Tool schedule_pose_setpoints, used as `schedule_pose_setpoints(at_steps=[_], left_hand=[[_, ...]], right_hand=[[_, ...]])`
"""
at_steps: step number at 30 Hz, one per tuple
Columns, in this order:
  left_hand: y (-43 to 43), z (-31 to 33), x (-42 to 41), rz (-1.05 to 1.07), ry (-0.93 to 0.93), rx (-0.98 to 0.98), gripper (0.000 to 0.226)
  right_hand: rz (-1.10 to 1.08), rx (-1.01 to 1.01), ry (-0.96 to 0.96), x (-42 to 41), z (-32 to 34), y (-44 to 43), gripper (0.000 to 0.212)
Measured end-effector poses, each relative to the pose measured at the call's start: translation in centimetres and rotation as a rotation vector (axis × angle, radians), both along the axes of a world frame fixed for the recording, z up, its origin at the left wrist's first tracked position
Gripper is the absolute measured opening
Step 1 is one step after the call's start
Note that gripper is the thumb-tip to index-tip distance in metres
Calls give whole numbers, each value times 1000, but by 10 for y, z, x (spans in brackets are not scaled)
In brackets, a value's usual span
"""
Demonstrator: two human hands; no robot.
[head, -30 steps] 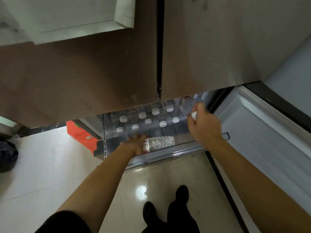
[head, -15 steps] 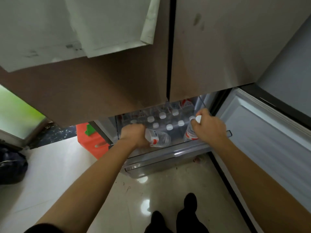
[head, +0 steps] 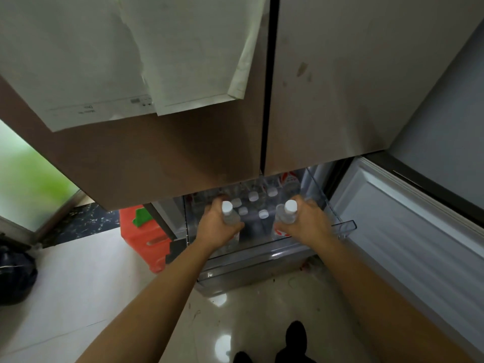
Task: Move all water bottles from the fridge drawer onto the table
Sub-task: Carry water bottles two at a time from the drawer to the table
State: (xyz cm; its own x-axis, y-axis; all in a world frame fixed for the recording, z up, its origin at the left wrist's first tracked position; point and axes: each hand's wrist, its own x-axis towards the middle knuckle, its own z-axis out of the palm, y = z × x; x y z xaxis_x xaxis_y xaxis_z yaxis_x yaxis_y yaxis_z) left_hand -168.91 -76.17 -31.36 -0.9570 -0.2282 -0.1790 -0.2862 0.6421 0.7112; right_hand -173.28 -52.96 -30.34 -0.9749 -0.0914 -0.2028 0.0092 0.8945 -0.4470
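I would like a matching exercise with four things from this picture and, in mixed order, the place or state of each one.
Things:
1. left hand
2. right hand
3. orange crate
4. papers

Places or states:
A. on the floor, left of the drawer
B. stuck on the fridge door
C. holds the bottle with red on its label
D. holds the other white-capped bottle

Pairs: 1-D, 2-C, 3-A, 4-B

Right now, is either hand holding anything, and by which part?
Each holds a water bottle upright by its body below the cap: the left hand one bottle, the right hand another bottle.
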Motion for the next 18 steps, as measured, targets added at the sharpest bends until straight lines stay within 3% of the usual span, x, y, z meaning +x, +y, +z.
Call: schedule_pose_setpoints(at_steps=[2,5,9,12,18], left_hand=[[-1,-8,5,57,-9,92,71],[0,-21,18,131,14,94,57],[14,-20,39,231,124,63,47],[19,-6,56,273,225,11,49],[34,48,96,585,450,31,68]], right_hand=[[-26,-51,5,-1,-6,2,80],[1,-230,-79,-3,-16,7,87],[93,-348,-129,-4,-17,15,72],[290,-290,-11,1,-15,9,67],[512,-484,363,25,-8,-39,66]])
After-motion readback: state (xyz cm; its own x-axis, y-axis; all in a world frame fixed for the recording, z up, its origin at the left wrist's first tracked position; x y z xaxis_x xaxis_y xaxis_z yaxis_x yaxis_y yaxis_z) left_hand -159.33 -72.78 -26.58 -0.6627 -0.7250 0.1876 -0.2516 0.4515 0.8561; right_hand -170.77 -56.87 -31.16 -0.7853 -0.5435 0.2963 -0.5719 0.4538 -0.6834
